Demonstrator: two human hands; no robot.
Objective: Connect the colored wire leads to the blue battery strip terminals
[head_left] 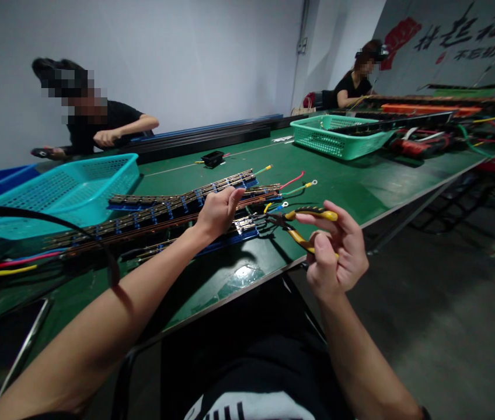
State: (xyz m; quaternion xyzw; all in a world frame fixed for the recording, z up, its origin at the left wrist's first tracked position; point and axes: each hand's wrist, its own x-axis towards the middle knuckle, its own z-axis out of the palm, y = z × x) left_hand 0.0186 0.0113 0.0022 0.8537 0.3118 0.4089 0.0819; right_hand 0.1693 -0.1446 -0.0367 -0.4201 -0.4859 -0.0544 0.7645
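Note:
My right hand (339, 254) is closed around pliers with yellow-and-black handles (313, 214). The handles are spread, and the jaws point left, close to the end of a long metal strip with blue holders (245, 226). My left hand (219, 213) is wrapped over the strips near that end, thumb up; its fingertips are hidden behind the hand. More brass-coloured strips with blue holders (164, 213) lie stacked beyond it. Short wires stick out past their ends, among them a green wire with a ring terminal (300, 189) and a red wire (293, 179).
A turquoise basket (76, 186) stands at left, a green basket (339, 140) farther back. A small black tray (212, 158) sits on the green table (387, 184). A black cable (55, 216) and a phone-like device (6, 344) are at left. Two people sit across the table.

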